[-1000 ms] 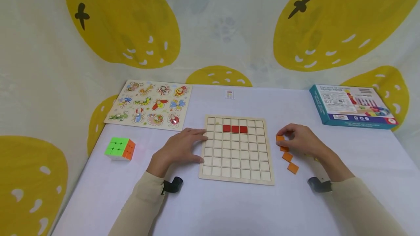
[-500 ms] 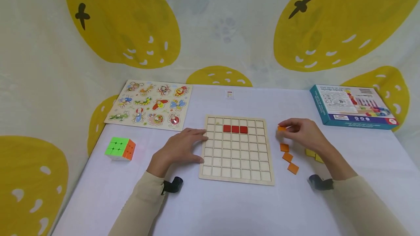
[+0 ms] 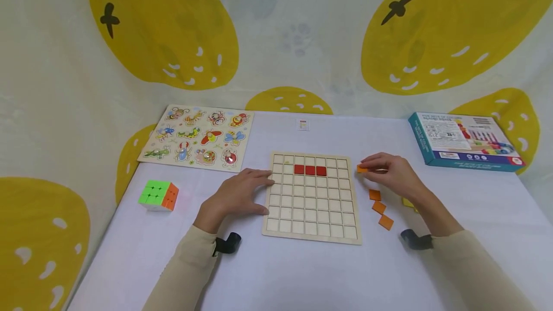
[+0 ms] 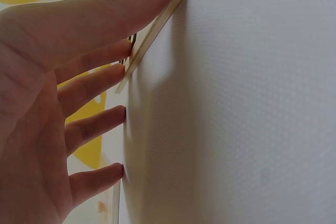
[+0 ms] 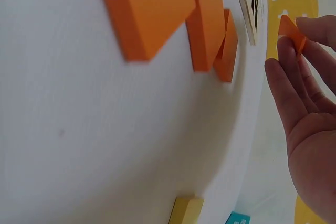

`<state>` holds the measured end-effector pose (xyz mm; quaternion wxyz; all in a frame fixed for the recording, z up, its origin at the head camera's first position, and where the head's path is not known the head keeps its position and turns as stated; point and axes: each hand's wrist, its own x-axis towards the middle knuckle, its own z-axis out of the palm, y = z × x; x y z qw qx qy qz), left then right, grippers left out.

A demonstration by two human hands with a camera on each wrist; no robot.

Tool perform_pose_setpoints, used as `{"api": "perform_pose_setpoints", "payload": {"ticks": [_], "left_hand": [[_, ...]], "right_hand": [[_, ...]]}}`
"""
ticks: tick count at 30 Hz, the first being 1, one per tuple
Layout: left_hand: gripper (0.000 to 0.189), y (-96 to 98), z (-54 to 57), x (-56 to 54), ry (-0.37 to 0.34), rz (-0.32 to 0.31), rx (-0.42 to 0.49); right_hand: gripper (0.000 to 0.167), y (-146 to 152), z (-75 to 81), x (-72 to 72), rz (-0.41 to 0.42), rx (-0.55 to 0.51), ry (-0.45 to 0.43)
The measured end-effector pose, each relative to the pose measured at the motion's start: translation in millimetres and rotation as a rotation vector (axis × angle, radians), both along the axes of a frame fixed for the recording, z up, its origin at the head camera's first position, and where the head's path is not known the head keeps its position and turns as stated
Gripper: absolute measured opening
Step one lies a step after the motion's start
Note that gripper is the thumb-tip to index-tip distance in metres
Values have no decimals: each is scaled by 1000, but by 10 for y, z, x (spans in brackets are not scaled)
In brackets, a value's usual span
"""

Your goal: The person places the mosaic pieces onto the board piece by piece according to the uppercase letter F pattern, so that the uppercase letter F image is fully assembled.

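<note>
A square wooden grid board (image 3: 311, 234) lies mid-table, with three red tiles (image 3: 310, 170) side by side in its second row. My left hand (image 3: 237, 197) rests at the board's left edge, thumb and fingers spread and touching the rim. Just off the upper right edge, my right hand (image 3: 397, 175) pinches an orange tile (image 5: 292, 36) between thumb and fingertips, raised above the cloth. Three more orange tiles (image 3: 379, 207) lie in a slanting line right of the board. Yellow tiles (image 3: 408, 202) sit partly hidden behind my right wrist.
At the back left lies an insect puzzle board (image 3: 196, 138). A puzzle cube (image 3: 157, 195) with green and orange faces stands at the left. A teal-edged box (image 3: 466, 139) lies at the back right. A small printed card (image 3: 303, 125) is behind the grid board.
My right hand has picked up the orange tile from the top of the line and carried it left, close to the board's upper right corner. My left hand has stayed in place.
</note>
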<state>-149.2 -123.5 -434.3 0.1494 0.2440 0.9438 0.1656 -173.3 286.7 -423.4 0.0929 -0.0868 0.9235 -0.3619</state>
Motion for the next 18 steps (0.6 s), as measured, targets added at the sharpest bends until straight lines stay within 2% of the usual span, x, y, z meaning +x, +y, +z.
{"api": "perform_pose_setpoints", "payload": {"ticks": [12, 18], "left_hand": [[74, 3, 9, 5, -3, 5, -2], [74, 8, 1, 5, -7, 8, -6]], "right_hand": [[24, -440, -65, -91, 118, -30, 31], [24, -718, -34, -118, 151, -35, 4]]}}
